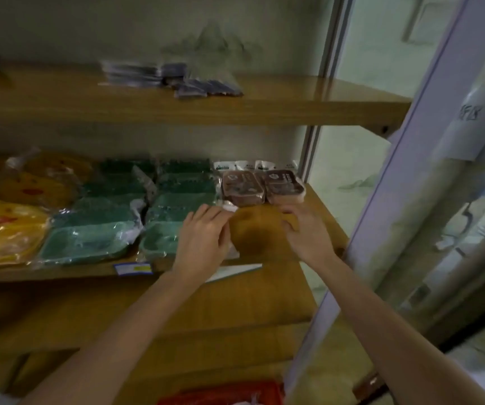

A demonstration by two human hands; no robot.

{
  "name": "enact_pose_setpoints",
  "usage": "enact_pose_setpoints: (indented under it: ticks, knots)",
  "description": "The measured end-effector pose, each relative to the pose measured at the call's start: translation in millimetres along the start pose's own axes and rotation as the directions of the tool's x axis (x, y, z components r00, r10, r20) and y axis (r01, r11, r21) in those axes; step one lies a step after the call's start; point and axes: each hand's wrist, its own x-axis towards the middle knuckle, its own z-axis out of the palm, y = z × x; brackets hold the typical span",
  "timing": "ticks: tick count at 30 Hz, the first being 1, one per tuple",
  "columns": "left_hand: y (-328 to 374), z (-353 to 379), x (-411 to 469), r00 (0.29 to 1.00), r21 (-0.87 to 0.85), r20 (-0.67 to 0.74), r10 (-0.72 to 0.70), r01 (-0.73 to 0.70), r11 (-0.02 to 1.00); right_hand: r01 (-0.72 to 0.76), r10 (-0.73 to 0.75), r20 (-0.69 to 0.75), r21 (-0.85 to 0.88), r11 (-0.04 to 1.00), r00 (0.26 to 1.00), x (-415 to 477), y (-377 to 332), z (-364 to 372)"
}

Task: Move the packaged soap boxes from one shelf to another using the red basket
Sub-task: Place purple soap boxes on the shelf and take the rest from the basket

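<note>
Red plastic basket [223,394] at the bottom edge, below the shelves, likely parked within reach for loading. Left hand [203,238] and right hand [305,232] are both loose-fingered and grip nothing. They flank a bare patch of the middle wooden shelf [320,209], reaching toward two brown film-wrapped soap packs [244,187] at its back — right fingertips just short of them.

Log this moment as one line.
phase: reach | left hand: open, by green packs | right hand: open, fingertips at brown soap boxes | red basket: frame bottom
</note>
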Motion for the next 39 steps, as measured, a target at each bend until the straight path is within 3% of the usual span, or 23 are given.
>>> enact_pose_setpoints:
  ticks: [5, 10, 13, 16, 23, 33, 39]
  knots:
    - [9, -8, -79, 1.0, -0.05, 0.005, -0.001, 0.001, 0.999, 0.08, -0.083, -0.05, -0.07, 0.994, 0.995, -93, -5, -7]
    - [12, 24, -153, 0.97, 0.045, 0.219, -0.102, 0.095, 0.994, -0.055, 0.068, 0.177, -0.075, 0.996, 0.982, -160, 22, 29]
    - [11, 48, -197, 0.865, 0.105, 0.432, -0.255, 0.233, 0.967, -0.154, 0.172, 0.292, -0.086, 0.984, 0.941, -194, 47, 66]
    - [5, 76, -242, 0.745, 0.184, 0.556, -0.368, 0.322, 0.929, -0.271, 0.297, 0.415, -0.122, 0.955, 0.86, -227, 72, 105]
    - [-26, 185, -357, 0.587, 0.293, 0.667, -0.458, 0.358, 0.886, -0.416, 0.458, 0.561, -0.211, 0.884, 0.69, -318, 161, 246]
    - [-116, 425, -520, 0.567, 0.272, 0.712, -0.414, 0.32, 0.907, -0.52, 0.567, 0.602, -0.275, 0.808, 0.562, -397, 338, 518]
    - [-161, 515, -571, 0.548, 0.312, 0.712, -0.439, 0.314, 0.897, -0.579, 0.609, 0.58, -0.269, 0.77, 0.541, -403, 406, 626]
